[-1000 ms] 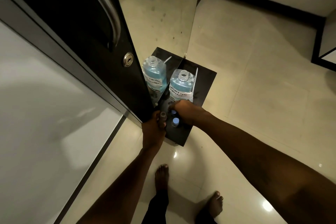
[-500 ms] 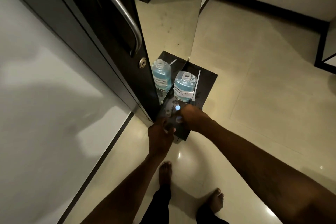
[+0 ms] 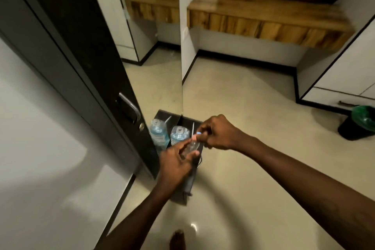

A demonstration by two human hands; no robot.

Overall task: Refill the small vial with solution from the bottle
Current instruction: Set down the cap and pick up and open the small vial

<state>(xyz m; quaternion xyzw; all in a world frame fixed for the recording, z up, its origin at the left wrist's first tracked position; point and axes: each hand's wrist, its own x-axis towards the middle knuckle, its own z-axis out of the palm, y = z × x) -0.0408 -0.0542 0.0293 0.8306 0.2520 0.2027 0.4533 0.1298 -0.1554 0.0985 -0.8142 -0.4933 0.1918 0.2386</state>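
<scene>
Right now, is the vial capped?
Cannot tell: right hand pinches the blue cap at the top of the vial in the left hand; blur hides any gap.

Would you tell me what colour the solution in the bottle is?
Light blue; the bottle shows best in the head view.

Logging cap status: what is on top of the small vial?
A light-blue cap, pinched by the right hand, sits at the top of the small vial, which the left hand holds. Both hands cover the joint, so whether it is screwed on cannot be seen.
</scene>
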